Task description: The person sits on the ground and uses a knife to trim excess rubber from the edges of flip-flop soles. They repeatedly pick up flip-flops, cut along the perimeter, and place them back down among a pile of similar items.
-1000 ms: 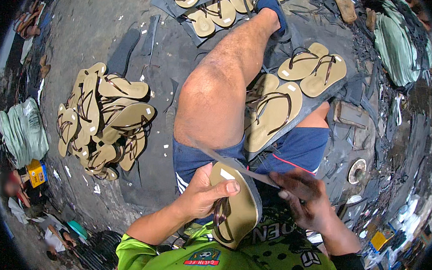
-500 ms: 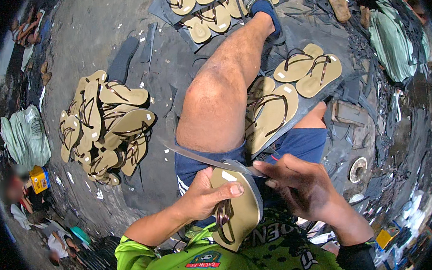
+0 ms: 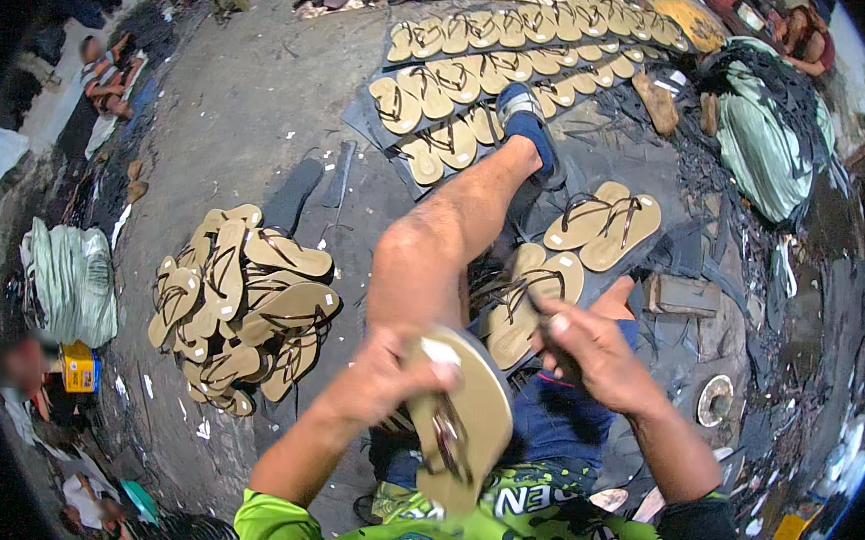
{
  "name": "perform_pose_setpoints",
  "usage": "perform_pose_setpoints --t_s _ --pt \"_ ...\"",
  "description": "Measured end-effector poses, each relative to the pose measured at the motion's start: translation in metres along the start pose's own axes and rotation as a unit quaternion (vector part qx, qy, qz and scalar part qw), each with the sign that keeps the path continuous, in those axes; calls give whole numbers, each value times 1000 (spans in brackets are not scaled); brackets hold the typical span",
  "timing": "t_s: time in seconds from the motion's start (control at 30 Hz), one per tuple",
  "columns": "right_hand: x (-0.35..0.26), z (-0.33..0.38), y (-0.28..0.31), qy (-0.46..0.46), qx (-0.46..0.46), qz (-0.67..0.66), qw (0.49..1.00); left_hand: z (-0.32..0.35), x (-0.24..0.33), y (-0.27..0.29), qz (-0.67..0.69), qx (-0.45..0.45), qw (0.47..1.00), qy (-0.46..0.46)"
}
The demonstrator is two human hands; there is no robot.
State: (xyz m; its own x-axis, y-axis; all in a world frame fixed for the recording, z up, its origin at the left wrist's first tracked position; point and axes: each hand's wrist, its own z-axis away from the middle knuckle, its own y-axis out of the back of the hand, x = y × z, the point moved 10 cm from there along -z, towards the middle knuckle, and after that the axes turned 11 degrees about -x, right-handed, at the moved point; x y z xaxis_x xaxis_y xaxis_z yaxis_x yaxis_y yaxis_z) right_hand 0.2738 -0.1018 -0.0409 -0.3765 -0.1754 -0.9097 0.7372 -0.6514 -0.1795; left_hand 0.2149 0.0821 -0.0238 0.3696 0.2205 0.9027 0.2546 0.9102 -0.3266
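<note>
My left hand (image 3: 385, 372) grips a tan flip-flop sole (image 3: 462, 423) with dark straps, held tilted over my lap. My right hand (image 3: 592, 351) is to its right, fingers curled, next to the tan flip-flops (image 3: 526, 297) lying beside my raised knee; whether it holds a strap is unclear. My bare leg stretches away to a blue sandal (image 3: 523, 116).
A heap of tan flip-flops (image 3: 239, 307) lies on the grey floor at left. Rows of finished pairs (image 3: 496, 74) lie on a dark mat ahead, another pair (image 3: 606, 222) to the right. Green bundles (image 3: 71, 280) (image 3: 773, 133) and dark scraps lie at the edges.
The view has tilted up and forward. My left hand turned the sole more upright, and my right hand moved up and away from it toward the flip-flops by my knee.
</note>
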Motion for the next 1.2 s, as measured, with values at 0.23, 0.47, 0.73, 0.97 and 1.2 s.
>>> perform_pose_setpoints --t_s 0.23,0.47,0.73,0.97,1.2 --pt "-4 78 -3 188 227 127 947 48 -7 43 261 196 915 -235" --pt "12 109 -57 226 259 342 875 6 -44 -55 515 170 819 -186" --pt "22 117 -54 193 274 410 848 14 -53 -59 443 251 843 -175" --pt "3 103 -53 136 185 334 914 26 -74 -66 396 185 881 -181" --pt "-5 80 -55 123 130 296 938 34 -94 -76 368 185 902 -133"
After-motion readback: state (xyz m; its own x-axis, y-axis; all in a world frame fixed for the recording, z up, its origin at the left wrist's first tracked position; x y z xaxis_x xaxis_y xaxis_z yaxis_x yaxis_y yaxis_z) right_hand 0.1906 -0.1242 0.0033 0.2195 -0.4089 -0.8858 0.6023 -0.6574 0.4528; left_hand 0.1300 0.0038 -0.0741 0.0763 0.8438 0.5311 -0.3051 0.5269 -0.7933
